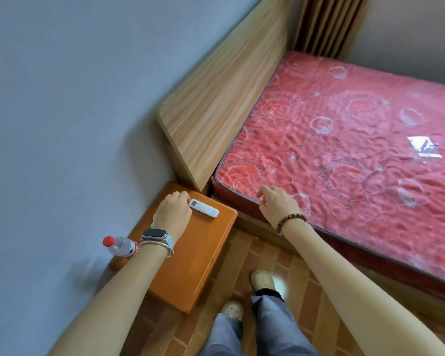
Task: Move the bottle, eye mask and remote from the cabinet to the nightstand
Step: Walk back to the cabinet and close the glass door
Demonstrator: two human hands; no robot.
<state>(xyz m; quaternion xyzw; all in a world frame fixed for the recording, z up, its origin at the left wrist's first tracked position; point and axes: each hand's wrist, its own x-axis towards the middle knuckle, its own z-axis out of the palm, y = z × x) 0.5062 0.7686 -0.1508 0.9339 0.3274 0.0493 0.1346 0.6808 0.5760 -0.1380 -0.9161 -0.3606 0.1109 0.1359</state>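
Observation:
A white remote (204, 207) lies flat on the orange wooden nightstand (190, 265), near its far edge. My left hand (172, 214) rests on the nightstand with curled fingers pinching the remote's left end. A clear plastic bottle (120, 246) with a red cap and red label stands at the nightstand's wall-side edge, partly hidden behind my left wrist. My right hand (278, 205) hovers over the near corner of the mattress, fingers loosely bent and holding nothing. No eye mask is in view.
A bed with a red floral mattress (344, 140) fills the right side, with a light wooden headboard (224, 98) against the grey wall (62, 111). A white label (424, 147) lies on the mattress. My feet stand on the brick-pattern floor (254, 253) beside the nightstand.

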